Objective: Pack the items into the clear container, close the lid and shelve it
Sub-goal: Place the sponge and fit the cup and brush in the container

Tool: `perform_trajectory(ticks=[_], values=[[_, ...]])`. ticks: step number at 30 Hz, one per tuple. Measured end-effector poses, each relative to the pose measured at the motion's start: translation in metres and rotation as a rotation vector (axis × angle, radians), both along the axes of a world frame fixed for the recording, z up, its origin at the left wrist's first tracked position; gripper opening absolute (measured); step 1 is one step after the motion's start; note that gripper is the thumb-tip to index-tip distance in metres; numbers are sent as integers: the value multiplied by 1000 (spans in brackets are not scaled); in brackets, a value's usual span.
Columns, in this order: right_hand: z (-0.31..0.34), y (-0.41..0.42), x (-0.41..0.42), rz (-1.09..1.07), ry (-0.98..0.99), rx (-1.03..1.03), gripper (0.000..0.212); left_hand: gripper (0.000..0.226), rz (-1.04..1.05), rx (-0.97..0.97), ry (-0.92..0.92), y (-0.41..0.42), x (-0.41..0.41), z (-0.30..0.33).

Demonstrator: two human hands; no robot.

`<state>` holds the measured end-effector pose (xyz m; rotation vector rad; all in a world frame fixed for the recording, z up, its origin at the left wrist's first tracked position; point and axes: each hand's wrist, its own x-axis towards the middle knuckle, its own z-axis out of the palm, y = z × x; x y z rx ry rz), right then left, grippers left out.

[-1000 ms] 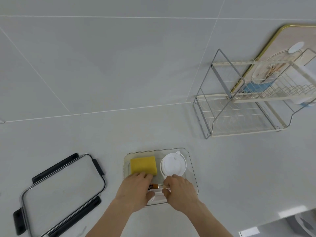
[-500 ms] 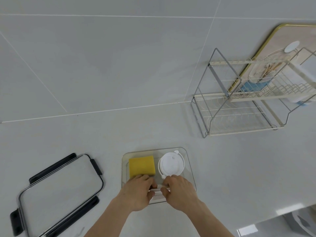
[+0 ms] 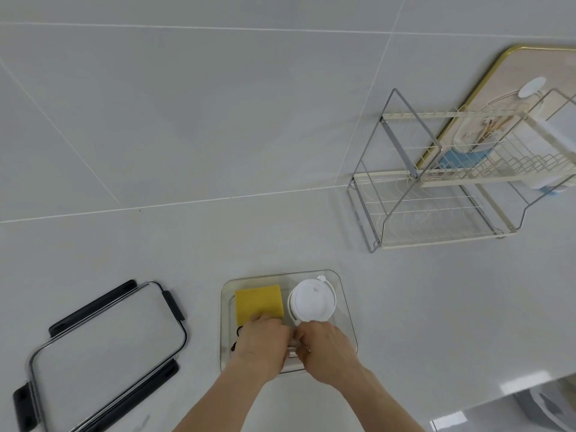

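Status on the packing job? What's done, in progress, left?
Done: yellow sponge and white round lid sit inside the clear container. In hand: left hand and right hand settle something small at its near end. Left: container lid lies on the counter; wire rack awaits.

We see a home kitchen: pale desk meeting large grey wall tiles, a two-tier wire dish rack against the wall, gold-rimmed tray leaning behind it, yellow sponge nearby.
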<state>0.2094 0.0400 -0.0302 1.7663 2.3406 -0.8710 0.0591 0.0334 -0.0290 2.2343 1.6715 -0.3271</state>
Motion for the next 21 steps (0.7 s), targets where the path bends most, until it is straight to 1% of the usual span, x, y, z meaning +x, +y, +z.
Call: perform_trajectory(ticks=[3, 6, 9, 12, 14, 16, 18, 21], values=[[-1, 1, 1, -3, 6, -3, 27, 24, 27, 4, 62, 4, 7, 1], [-3, 1, 5, -22, 30, -9, 31, 28, 51, 30, 33, 3, 7, 0], [-2, 1, 12, -30, 60, 28, 29, 23, 95, 91, -98, 1, 2, 0], [5, 3, 17, -16, 78, 164, 29, 15, 146, 169, -282, 0, -5, 0], [9, 4, 17, 5, 55, 252, 26, 11, 176, 198, -344, -1, -9, -1], [10, 4, 16, 26, -12, 319, 32, 14, 190, 183, -341, -4, -11, -2], [9, 3, 13, 51, -84, 356, 39, 25, 171, 151, -285, -7, -12, -4], [3, 3, 9, 40, -100, 362, 41, 38, 162, 138, -200, -10, -15, -3]])
